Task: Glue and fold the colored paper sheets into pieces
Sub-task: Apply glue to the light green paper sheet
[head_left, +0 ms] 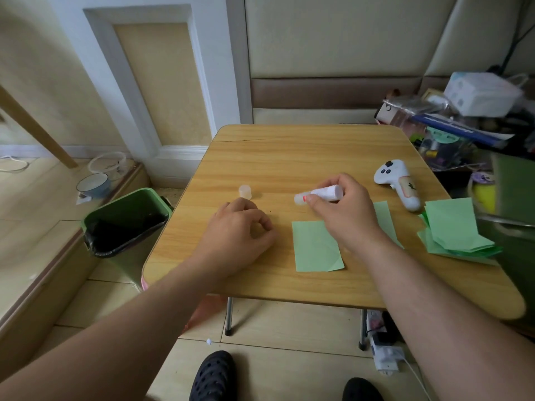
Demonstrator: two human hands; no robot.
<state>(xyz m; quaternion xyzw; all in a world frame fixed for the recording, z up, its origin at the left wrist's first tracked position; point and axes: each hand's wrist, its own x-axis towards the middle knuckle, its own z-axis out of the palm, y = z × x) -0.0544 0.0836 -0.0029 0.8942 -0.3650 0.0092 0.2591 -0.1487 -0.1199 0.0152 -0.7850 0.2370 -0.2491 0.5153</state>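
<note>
Both forearms bare, no sleeves, at lower frame. Black perforated clog-style shoes (pixel 213 377) at bottom centre; second shoe partly cropped.

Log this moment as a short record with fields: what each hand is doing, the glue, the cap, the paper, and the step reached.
right hand: holds the glue stick tilted above the table
left hand: loosely curled on the table, holding nothing
cap: off the stick, upright beyond the left hand
green sheet: flat under the right wrist, near corner folded over
paper stack: at the right edge, untouched
controller: white, lying beyond the stack
step: glue uncapped, not yet touching paper
</note>
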